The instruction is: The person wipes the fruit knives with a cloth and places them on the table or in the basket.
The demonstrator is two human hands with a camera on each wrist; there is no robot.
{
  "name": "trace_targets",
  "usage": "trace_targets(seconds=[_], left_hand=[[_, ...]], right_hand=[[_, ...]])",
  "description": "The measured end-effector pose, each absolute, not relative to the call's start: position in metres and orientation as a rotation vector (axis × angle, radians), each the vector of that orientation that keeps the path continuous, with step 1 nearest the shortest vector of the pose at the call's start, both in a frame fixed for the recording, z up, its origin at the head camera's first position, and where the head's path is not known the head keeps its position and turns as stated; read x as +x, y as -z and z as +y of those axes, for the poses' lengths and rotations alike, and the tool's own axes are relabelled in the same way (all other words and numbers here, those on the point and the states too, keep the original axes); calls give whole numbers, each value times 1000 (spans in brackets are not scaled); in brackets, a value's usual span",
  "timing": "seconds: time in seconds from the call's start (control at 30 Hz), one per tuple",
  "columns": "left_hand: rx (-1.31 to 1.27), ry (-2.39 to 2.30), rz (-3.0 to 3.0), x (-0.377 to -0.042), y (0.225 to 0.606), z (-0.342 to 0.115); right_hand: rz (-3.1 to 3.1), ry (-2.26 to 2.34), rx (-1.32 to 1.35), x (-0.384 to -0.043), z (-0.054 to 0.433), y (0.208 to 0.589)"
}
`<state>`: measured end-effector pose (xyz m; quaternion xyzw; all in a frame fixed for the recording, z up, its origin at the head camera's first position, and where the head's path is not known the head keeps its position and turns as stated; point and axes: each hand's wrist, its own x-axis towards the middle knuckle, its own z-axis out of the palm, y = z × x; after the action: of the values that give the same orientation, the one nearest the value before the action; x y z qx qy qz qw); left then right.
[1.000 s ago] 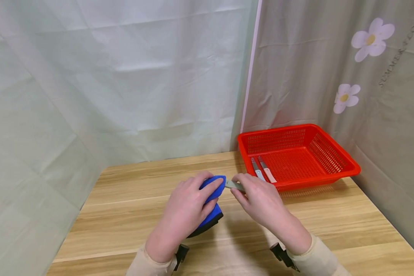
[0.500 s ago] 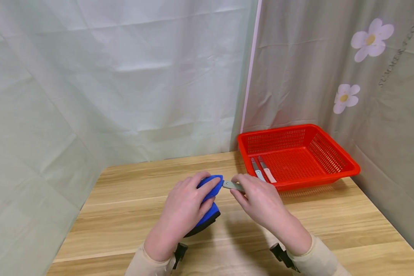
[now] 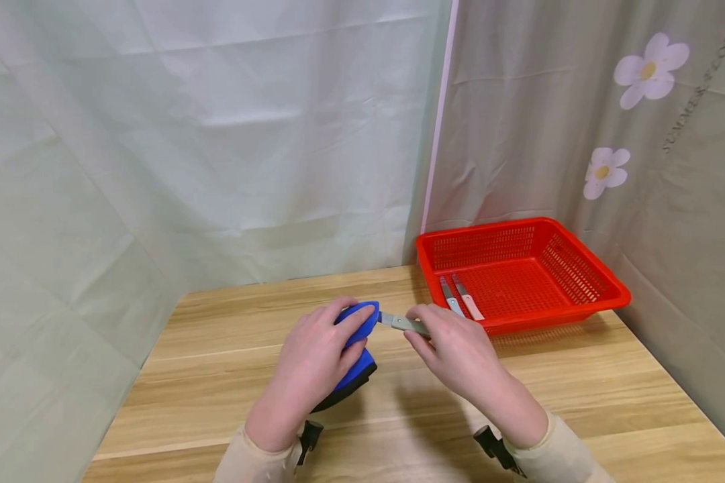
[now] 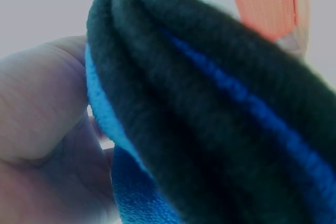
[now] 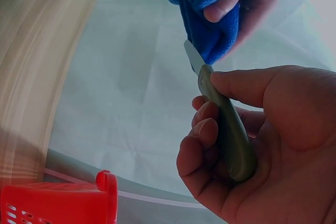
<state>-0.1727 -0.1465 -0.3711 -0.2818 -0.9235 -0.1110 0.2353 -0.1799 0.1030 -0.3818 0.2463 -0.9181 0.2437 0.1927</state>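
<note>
My right hand (image 3: 459,345) grips a small knife by its green handle (image 5: 230,129), fingers curled round it and thumb along the side. The knife's blade (image 5: 193,56) points left toward a folded blue cloth (image 3: 358,322) with a dark edge. With my left hand (image 3: 317,352) I pinch that cloth, and it covers the blade's tip end in the head view. Close up in the left wrist view, the cloth's thick dark hem (image 4: 173,103) hangs in several folds beside the thumb.
A red plastic basket (image 3: 616,295) stands at the back right of the wooden table (image 3: 217,362). Inside it, along the left side, lie a knife with a light blue handle (image 3: 455,306) and one with a pink handle (image 3: 472,306). Pale curtains (image 3: 278,147) hang behind.
My left hand has slid leftward with the cloth, away from the handle, so more of the blade shows. The right hand and knife have stayed nearly still.
</note>
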Motion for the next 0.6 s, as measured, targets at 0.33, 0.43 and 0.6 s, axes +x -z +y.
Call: trace_targets(seconds=[0.33, 0.43, 0.6], left_hand=[[-734, 320, -2538, -176, 370, -153], [-723, 326, -2536, -177, 370, -156], [-700, 323, -2531, -178, 369, -159]], right_hand=[[-2545, -675, 701, -179, 105, 380], [-2530, -674, 708, -179, 105, 380], [-2519, -667, 711, -178, 107, 379]])
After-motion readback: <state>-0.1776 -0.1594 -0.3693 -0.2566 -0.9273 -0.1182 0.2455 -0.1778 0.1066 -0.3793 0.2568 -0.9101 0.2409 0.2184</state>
